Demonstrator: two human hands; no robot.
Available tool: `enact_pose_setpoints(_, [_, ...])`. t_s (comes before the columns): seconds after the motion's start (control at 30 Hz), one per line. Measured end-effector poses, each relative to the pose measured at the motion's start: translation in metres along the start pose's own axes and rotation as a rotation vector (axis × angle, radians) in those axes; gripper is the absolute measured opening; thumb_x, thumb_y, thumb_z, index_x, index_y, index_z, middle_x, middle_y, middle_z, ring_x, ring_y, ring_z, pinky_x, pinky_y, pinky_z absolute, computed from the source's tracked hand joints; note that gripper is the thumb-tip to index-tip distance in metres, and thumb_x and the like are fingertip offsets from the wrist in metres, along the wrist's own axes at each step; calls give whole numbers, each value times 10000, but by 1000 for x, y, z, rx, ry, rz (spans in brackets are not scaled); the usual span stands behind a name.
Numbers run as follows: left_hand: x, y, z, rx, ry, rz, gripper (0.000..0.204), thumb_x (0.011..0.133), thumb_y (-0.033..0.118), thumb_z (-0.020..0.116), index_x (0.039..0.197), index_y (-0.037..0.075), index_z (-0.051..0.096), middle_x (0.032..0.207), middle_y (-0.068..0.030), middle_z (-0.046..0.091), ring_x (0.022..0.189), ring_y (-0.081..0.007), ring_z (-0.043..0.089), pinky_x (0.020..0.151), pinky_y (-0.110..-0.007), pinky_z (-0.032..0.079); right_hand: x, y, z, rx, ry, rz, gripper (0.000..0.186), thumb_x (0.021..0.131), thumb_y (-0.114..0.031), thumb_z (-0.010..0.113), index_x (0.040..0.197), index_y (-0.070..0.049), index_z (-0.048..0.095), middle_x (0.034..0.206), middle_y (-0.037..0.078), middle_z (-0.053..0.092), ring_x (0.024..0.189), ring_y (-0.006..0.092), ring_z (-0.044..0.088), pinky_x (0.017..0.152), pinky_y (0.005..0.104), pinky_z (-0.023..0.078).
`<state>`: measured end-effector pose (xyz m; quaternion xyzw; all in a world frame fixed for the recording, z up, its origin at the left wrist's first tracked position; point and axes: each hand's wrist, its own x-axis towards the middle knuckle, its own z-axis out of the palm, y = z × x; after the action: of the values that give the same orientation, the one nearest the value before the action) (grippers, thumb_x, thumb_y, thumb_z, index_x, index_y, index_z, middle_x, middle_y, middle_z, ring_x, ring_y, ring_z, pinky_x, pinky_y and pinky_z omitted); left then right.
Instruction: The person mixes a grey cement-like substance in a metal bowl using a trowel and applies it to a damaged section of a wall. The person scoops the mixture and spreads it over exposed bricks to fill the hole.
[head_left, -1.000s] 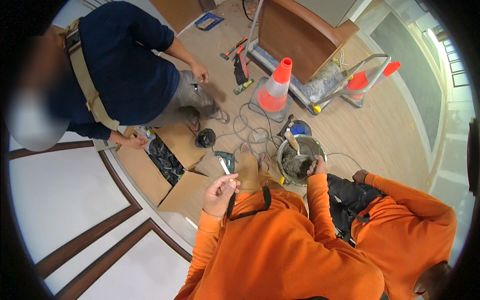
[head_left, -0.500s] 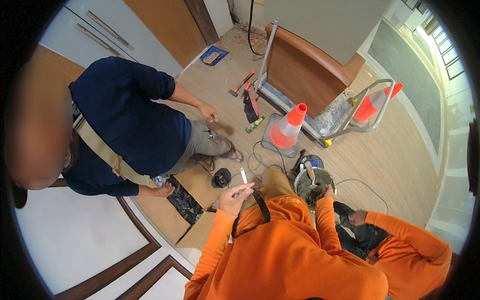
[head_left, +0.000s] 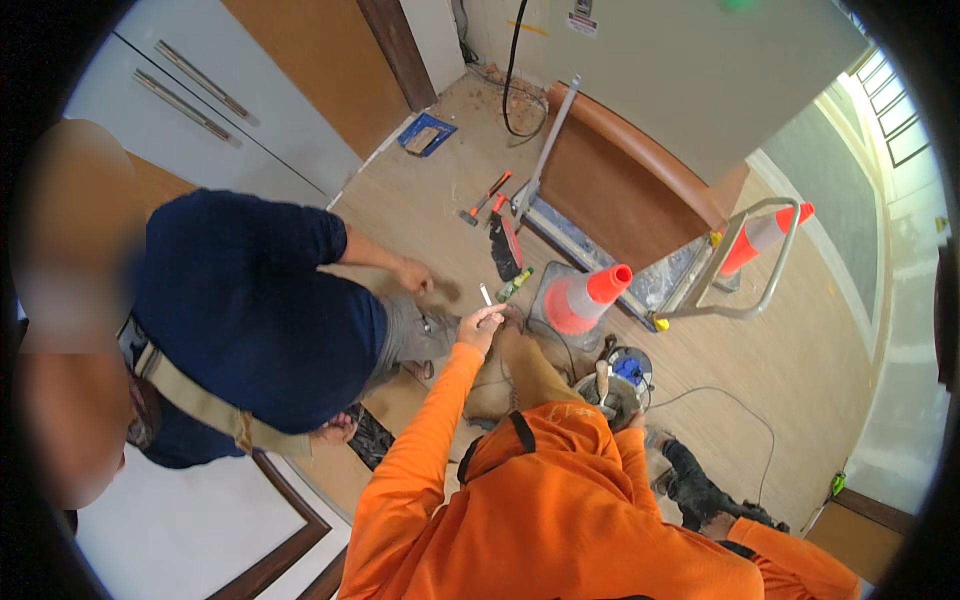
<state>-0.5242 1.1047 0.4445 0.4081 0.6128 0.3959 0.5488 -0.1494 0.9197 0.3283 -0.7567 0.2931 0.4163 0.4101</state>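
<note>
Pale wood-look flooring (head_left: 730, 370) spreads through a room under works, with a tall grey panel (head_left: 690, 80) at the far side. At left a co-worker in navy (head_left: 250, 310) leans in; at lower right another person's orange sleeve (head_left: 800, 560) shows. A flat trolley (head_left: 665, 280) carries a brown board (head_left: 625, 175), and an orange-and-white cone (head_left: 570, 300) stands just beside it. Nearer is a grey bucket (head_left: 625, 400), a trowel (head_left: 602, 382) with a pale handle standing in it. The person's right hand (head_left: 631, 429) is at the bucket's near rim; how far its fingers are closed I cannot tell. The bucket is probably heavy and best gripped by that rim. The left hand (head_left: 482, 328), reached forward, has its fingertips pinched together around the lower end of a thin white stick (head_left: 485, 294), which points up, clear of the floor. It looks light and easily crushed, so a gentle hold low down should suit it
</note>
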Motion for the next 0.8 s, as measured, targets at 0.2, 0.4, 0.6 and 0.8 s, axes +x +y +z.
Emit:
enact_pose_setpoints(0.2, [154, -86, -59, 155, 72, -172, 216, 929, 78, 626, 1119, 65, 726, 894, -30, 705, 736, -96, 598, 689, -237, 490, -39, -7, 62, -53, 77, -52, 296, 833, -327, 654, 661, -97, 577, 584, 55, 495, 493, 224, 440, 489, 413, 387])
enact_pose_setpoints(0.4, [246, -83, -84, 300, 78, -351, 176, 905, 51, 633, 1036, 75, 748, 857, -37, 704, 722, -114, 609, 684, -259, 504, -65, -23, 130, -20, 103, -56, 294, 830, -335, 657, 689, -86, 587, 606, 63, 510, 510, 228, 453, 503, 415, 395])
enact_pose_setpoints(0.6, [301, -103, -129, 248, 161, -222, 167, 926, 60, 598, 1029, 34, 727, 922, -66, 695, 795, -153, 624, 737, -282, 516, -98, -47, 211, -67, 46, -102, 296, 828, -342, 660, 718, -75, 596, 628, 70, 525, 527, 232, 466, 517, 417, 404])
enact_pose_setpoints(0.8, [331, -101, -156, 416, 228, -398, 264, 933, 219, 625, 1117, 31, 655, 1019, -92, 651, 917, -247, 609, 803, -355, 500, -120, -59, 295, 6, 58, -123, 303, 826, -350, 662, 746, -63, 606, 650, 78, 539, 544, 237, 478, 531, 419, 412])
